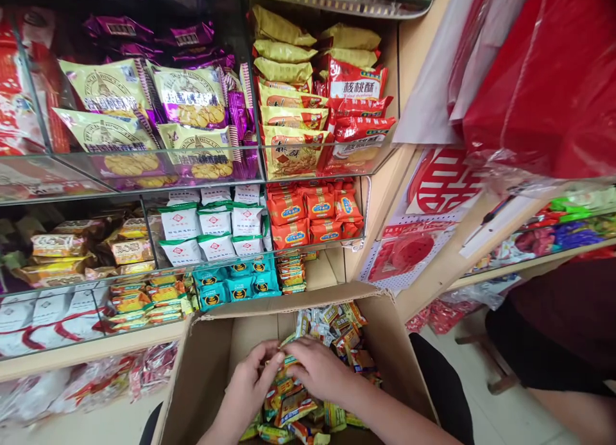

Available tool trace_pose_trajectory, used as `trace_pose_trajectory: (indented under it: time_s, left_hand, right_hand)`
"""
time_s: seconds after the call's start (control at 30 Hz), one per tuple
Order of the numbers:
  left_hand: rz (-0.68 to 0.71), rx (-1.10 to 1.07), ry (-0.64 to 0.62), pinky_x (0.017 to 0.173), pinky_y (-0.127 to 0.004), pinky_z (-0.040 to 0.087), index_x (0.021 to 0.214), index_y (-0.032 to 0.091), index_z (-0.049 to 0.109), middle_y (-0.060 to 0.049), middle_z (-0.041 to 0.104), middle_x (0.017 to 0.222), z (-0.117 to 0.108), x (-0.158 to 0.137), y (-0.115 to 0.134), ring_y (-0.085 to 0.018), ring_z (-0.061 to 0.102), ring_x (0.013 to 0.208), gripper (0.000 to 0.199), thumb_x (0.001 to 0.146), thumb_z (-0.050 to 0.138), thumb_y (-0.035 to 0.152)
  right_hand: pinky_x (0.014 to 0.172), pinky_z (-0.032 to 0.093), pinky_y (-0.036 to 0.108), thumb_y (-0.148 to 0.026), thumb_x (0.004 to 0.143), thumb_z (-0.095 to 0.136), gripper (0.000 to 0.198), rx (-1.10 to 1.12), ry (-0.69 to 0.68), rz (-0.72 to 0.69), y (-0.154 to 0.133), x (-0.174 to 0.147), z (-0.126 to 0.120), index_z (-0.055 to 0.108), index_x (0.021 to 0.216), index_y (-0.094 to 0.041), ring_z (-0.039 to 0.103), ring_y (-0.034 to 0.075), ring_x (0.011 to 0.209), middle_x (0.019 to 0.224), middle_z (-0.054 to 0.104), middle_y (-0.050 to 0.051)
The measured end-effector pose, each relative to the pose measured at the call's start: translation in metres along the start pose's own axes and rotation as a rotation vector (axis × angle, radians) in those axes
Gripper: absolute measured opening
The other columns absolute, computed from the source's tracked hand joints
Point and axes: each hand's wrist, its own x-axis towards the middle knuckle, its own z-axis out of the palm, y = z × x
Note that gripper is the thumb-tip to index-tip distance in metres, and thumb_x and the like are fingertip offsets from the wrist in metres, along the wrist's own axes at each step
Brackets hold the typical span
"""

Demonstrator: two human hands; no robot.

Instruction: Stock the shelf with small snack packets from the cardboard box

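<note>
My left hand (251, 382) and my right hand (317, 368) meet over an open cardboard box (202, 381). Their fingers are curled and pinched together around a small wrapped snack (290, 361) with a yellow-green wrapper, partly covered by the fingers. Beneath them, a loose heap of small wrapped snacks (296, 408) in yellow, orange and green wrappers lies in the box. More of these snacks (349, 326), some in pale wrappers, are piled toward the box's far right corner.
Behind the box, glass-fronted shelves hold biscuit packs (192, 98), walnut shortbread packs (359, 88), white packets (215, 221), orange-red packets (320, 207) and teal packets (239, 284). Red bags (543, 79) hang at the upper right. A person in dark clothes (553, 323) is at the right, near a wooden stool (503, 384).
</note>
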Motion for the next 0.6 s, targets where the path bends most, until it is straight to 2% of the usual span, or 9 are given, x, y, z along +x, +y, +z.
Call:
trace_pose_trajectory:
  time_s: [0.07, 0.13, 0.2, 0.27, 0.47, 0.6]
  left_hand:
    - [-0.011, -0.065, 0.054, 0.061, -0.025, 0.047, 0.071, 0.019, 0.061, 0.000, 0.061, 0.064, 0.008, -0.003, 0.014, -0.016, 0.058, 0.064, 0.029, 0.073, 0.054, 0.047]
    - [-0.035, -0.093, 0.154, 0.057, -0.024, 0.045, 0.073, 0.019, 0.058, 0.001, 0.058, 0.062, 0.018, -0.004, 0.024, -0.015, 0.055, 0.061, 0.033, 0.076, 0.048, 0.050]
    - [-0.060, -0.128, 0.230, 0.056, -0.023, 0.045, 0.084, 0.018, 0.056, 0.000, 0.058, 0.066, 0.027, -0.005, 0.030, -0.014, 0.055, 0.060, 0.036, 0.079, 0.042, 0.051]
    - [-0.075, -0.156, 0.266, 0.052, -0.023, 0.044, 0.093, 0.018, 0.053, -0.001, 0.058, 0.068, 0.031, -0.004, 0.033, -0.013, 0.054, 0.057, 0.040, 0.080, 0.039, 0.052]
    - [-0.038, -0.073, 0.310, 0.050, -0.024, 0.042, 0.098, 0.020, 0.055, 0.001, 0.056, 0.061, 0.020, -0.007, 0.030, -0.014, 0.053, 0.053, 0.039, 0.077, 0.045, 0.051]
    - [0.007, 0.001, 0.313, 0.049, -0.024, 0.042, 0.100, 0.020, 0.055, 0.001, 0.056, 0.061, 0.013, -0.010, 0.032, -0.013, 0.052, 0.051, 0.037, 0.080, 0.041, 0.049]
  right_hand:
    - [0.070, 0.041, 0.024, -0.032, 0.078, 0.054, 0.025, 0.309, 0.120, 0.126, -0.008, -0.014, -0.004, 0.056, 0.099, -0.019, 0.055, 0.016, 0.080, 0.088, 0.062, 0.003]
    - [0.058, 0.038, 0.021, -0.040, 0.080, 0.050, 0.025, 0.465, 0.281, 0.253, -0.013, -0.020, -0.004, 0.056, 0.086, -0.017, 0.051, 0.013, 0.064, 0.069, 0.056, 0.000]
    - [0.053, 0.034, 0.021, -0.044, 0.084, 0.041, 0.031, 0.465, 0.430, 0.298, -0.015, -0.023, -0.003, 0.051, 0.072, -0.017, 0.044, 0.012, 0.056, 0.058, 0.047, -0.003]
    - [0.053, 0.031, 0.022, -0.043, 0.087, 0.034, 0.036, 0.415, 0.530, 0.298, -0.017, -0.023, 0.000, 0.046, 0.063, -0.018, 0.041, 0.011, 0.054, 0.056, 0.043, -0.003]
    - [0.051, 0.030, 0.023, -0.036, 0.089, 0.032, 0.033, 0.266, 0.628, 0.234, -0.022, -0.026, 0.008, 0.045, 0.063, -0.019, 0.043, 0.011, 0.050, 0.054, 0.046, -0.002]
    - [0.050, 0.032, 0.022, -0.034, 0.088, 0.032, 0.034, 0.279, 0.680, 0.219, -0.026, -0.028, 0.008, 0.046, 0.062, -0.019, 0.045, 0.011, 0.050, 0.054, 0.048, -0.001]
